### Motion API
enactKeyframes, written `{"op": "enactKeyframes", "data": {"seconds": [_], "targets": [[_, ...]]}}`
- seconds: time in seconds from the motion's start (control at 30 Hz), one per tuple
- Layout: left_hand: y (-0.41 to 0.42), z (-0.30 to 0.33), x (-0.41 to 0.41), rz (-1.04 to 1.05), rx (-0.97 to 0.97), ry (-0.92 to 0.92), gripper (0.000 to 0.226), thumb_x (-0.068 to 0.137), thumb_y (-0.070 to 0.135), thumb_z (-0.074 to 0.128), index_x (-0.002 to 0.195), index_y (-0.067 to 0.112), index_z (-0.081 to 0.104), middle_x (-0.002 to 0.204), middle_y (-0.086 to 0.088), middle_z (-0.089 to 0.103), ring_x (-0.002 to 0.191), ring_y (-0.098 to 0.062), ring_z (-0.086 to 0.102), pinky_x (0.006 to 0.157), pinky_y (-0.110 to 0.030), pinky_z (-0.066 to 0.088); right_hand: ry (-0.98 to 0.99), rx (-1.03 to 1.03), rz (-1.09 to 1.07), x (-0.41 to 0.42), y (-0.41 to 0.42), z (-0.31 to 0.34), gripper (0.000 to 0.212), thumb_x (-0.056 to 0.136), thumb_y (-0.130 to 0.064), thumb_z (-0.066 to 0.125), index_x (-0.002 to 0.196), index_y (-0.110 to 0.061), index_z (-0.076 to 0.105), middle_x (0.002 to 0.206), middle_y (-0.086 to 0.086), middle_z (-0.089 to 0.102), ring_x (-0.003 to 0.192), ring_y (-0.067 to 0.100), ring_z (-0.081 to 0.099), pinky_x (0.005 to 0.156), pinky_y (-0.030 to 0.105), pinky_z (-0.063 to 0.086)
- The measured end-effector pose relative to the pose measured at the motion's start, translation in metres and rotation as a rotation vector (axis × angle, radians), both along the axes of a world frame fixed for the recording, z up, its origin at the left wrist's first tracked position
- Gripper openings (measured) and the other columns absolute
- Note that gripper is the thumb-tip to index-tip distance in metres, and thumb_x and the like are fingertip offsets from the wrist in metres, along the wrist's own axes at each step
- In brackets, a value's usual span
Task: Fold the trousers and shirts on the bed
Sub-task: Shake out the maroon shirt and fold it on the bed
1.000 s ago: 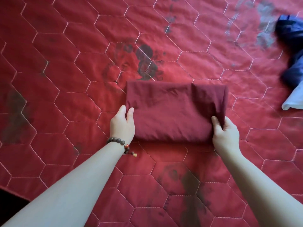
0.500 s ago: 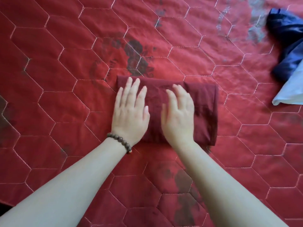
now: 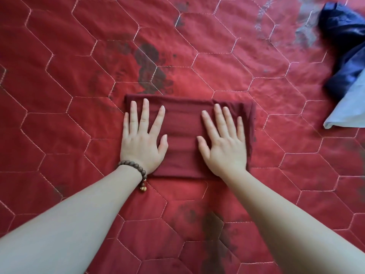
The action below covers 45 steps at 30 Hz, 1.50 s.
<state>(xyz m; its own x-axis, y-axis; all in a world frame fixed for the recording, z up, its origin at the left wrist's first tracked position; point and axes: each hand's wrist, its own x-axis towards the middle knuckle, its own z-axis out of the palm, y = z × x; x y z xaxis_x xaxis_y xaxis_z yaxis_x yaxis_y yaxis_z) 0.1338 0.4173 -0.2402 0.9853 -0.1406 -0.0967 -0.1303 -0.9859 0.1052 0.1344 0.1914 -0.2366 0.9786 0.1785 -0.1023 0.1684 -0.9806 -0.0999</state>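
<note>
Maroon garment (image 3: 183,135), already folded into a compact rectangle, lies flat on the bed (image 3: 59,76) directly in front of the person, under both palms. The left hand (image 3: 142,137) presses its left part with fingers straight and spread; the right hand (image 3: 223,141) presses its right part the same way, holding nothing. A beaded bracelet (image 3: 134,168) circles the left wrist. The cloth looks soft, thin and light, so it should flatten readily but may spring open or slide on the quilted cover; lifting it probably works best with fingers slipped under the 2 short ends. Farther off, at the right edge, lie a crumpled dark blue garment (image 3: 343,42) and a pale blue one (image 3: 349,109), apparently unfolded. Count: 1 folded piece, 2 loose pieces, 2 hands.
</note>
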Motion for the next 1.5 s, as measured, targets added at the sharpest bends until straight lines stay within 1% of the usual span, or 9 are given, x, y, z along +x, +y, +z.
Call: {"op": "enactKeyframes", "data": {"seconds": [0.2,0.33,0.4,0.47,0.6,0.83,1.0,1.2,1.5], "targets": [[-0.003,0.004,0.001,0.148,-0.023,0.020,0.073,0.088,0.052,0.037,0.154,0.036,0.012,0.159,-0.025,-0.001,0.145,-0.047,0.000,0.119,-0.053,0.006,0.010,0.072,-0.315,-0.008,-0.030,0.004,0.058,0.096,-0.052,0.033,0.151,-0.037,0.022,0.162,0.009,0.005,0.149,0.025,0.005,0.120,0.050,0.006],[-0.001,0.013,0.000,0.307,-0.161,0.007,0.063,0.090,0.050,0.044,0.150,0.036,0.028,0.155,-0.030,0.014,0.144,-0.042,0.015,0.117,-0.051,0.017,-0.060,0.177,-0.471,-0.018,-0.014,0.009,0.053,0.095,-0.046,0.049,0.145,-0.030,0.041,0.155,0.024,0.023,0.144,0.034,0.025,0.116,0.049,0.021],[0.001,0.018,-0.004,0.335,-0.200,-0.037,0.056,0.090,0.045,0.053,0.145,0.034,0.041,0.142,-0.027,0.035,0.130,-0.042,0.035,0.107,-0.051,0.031,-0.105,0.169,-0.514,-0.022,-0.008,0.014,0.049,0.093,-0.042,0.057,0.139,-0.028,0.051,0.142,0.024,0.043,0.127,0.038,0.044,0.102,0.048,0.035],[0.003,0.024,-0.006,0.361,-0.258,-0.031,0.055,0.089,0.040,0.061,0.141,0.033,0.047,0.126,-0.024,0.044,0.110,-0.041,0.049,0.094,-0.049,0.042,-0.077,0.216,-0.554,-0.023,-0.006,0.020,0.048,0.092,-0.041,0.059,0.138,-0.030,0.052,0.128,0.019,0.050,0.105,0.036,0.054,0.086,0.044,0.043],[0.004,0.038,-0.007,0.329,-0.259,0.151,0.056,0.092,0.043,0.057,0.144,0.038,0.040,0.091,-0.009,0.039,0.070,-0.037,0.054,0.066,-0.041,0.047,0.146,0.222,-0.608,-0.030,-0.009,0.030,0.053,0.095,-0.050,0.048,0.146,-0.043,0.033,0.096,0.007,0.046,0.066,0.027,0.049,0.061,0.033,0.039],[-0.045,0.054,-0.038,0.139,-0.103,0.336,0.063,0.095,0.047,0.047,0.152,0.039,0.020,0.089,-0.005,0.034,0.069,-0.036,0.058,0.058,-0.035,0.037,0.306,0.091,-0.693,-0.092,-0.053,0.046,0.058,0.096,-0.055,0.037,0.150,-0.042,0.018,0.090,0.003,0.043,0.076,0.032,0.060,0.064,0.036,0.043],[-0.122,0.055,-0.076,-0.010,0.009,0.377,0.065,0.097,0.052,0.039,0.153,0.039,0.008,0.092,-0.003,0.032,0.055,-0.022,0.042,0.053,-0.030,0.034,0.347,-0.009,-0.794,-0.155,-0.121,0.050,0.060,0.097,-0.057,0.032,0.151,-0.042,0.010,0.094,0.007,0.049,0.074,0.032,0.061,0.065,0.037,0.048],[-0.208,0.052,-0.118,-0.099,0.076,0.375,0.067,0.096,0.056,0.036,0.153,0.038,0.005,0.093,-0.003,0.029,0.047,-0.017,0.028,0.050,-0.029,0.030,0.319,-0.088,-0.784,-0.206,-0.207,0.053,0.060,0.098,-0.055,0.032,0.152,-0.039,0.011,0.094,0.009,0.049,0.068,0.034,0.060,0.061,0.037,0.047],[-0.350,0.058,-0.169,-0.150,0.072,0.387,0.068,0.096,0.058,0.036,0.153,0.037,0.007,0.094,-0.003,0.028,0.052,-0.020,0.034,0.050,-0.029,0.030,0.319,-0.103,-0.802,-0.260,-0.351,0.055,0.060,0.097,-0.056,0.033,0.151,-0.040,0.014,0.095,0.010,0.050,0.070,0.036,0.060,0.058,0.036,0.041]]}}
